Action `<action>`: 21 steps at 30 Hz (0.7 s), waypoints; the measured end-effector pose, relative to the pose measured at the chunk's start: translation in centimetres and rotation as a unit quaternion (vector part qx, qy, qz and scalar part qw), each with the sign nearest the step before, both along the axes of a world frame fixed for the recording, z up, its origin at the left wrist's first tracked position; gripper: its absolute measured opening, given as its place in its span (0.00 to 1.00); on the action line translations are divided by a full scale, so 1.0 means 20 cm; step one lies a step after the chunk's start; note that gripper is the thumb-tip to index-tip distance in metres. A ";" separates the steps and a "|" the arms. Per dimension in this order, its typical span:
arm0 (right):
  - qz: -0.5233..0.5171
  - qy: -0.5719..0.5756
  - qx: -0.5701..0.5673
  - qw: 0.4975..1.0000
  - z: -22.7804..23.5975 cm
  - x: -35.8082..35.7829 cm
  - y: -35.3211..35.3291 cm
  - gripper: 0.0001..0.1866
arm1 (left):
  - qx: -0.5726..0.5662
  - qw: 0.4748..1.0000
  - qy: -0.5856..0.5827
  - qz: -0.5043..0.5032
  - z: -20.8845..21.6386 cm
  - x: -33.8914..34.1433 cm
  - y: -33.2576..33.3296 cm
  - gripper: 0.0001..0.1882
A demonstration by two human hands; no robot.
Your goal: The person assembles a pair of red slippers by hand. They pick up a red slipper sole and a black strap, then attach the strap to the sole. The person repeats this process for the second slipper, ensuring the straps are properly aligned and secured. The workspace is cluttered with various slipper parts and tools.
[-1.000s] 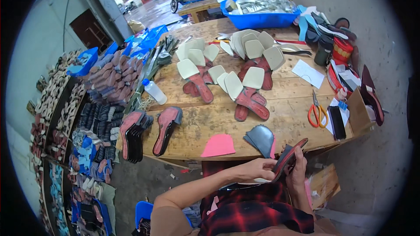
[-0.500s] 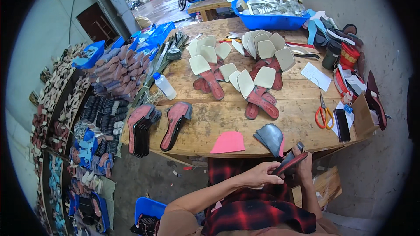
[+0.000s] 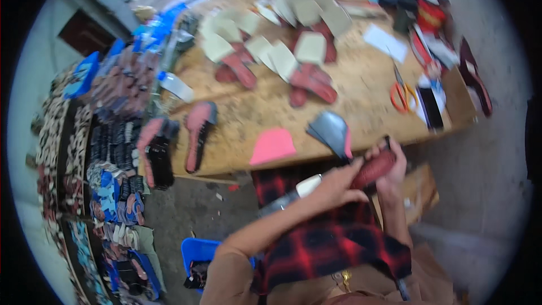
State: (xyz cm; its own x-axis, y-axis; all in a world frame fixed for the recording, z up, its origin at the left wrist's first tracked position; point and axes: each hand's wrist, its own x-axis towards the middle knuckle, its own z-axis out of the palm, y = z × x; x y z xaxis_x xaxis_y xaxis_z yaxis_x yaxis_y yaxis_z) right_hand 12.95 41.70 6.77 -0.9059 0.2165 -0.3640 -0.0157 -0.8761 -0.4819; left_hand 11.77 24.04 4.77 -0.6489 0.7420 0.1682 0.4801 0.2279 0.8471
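A dark red shoe sole (image 3: 377, 169) with a dark edge is held between my hands, just past the table's front edge. My right hand (image 3: 395, 170) wraps round its far right end. The left hand (image 3: 339, 185) grips its near left end, fingers along it and thumb at the lower side. Behind my left forearm shows a blurred white and grey piece (image 3: 309, 185), whose kind I cannot make out. Closest on the table lie a stack of dark grey curved pieces (image 3: 328, 131) with a pink edge and a flat pink piece (image 3: 273, 145).
Two groups of red-topped, dark-edged soles (image 3: 200, 135) stand at the table's left front. Red soles with cream pads (image 3: 310, 48) spread across the middle. Orange-handled scissors (image 3: 403, 96), a black phone-like slab (image 3: 431, 108) and a cardboard box (image 3: 460, 99) lie right. Loaded shelves line the left.
My view has shifted, so the table sits higher and further left. The sole has turned to show its red face. The white and grey piece now shows behind my left forearm.
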 end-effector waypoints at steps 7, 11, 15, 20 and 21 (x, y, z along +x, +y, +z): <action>0.164 0.101 -0.028 0.981 0.04 -0.01 0.02 0.17 | -0.110 0.934 -0.279 -0.192 0.18 -0.13 -0.16 0.17; 0.120 0.043 -0.013 0.992 0.03 0.00 0.00 0.17 | -0.103 0.985 -0.091 -0.101 0.12 0.00 -0.13 0.17; 0.130 0.038 0.036 0.990 0.14 0.03 0.03 0.17 | -0.231 0.969 -0.078 -0.050 0.18 0.01 -0.22 0.16; 0.165 0.157 0.037 0.973 0.15 0.05 0.05 0.18 | -0.235 0.929 -0.286 -0.002 0.22 -0.01 -0.24 0.14; 0.169 0.160 0.042 0.972 0.15 0.06 0.04 0.18 | -0.195 0.907 -0.373 0.004 0.20 0.01 -0.25 0.14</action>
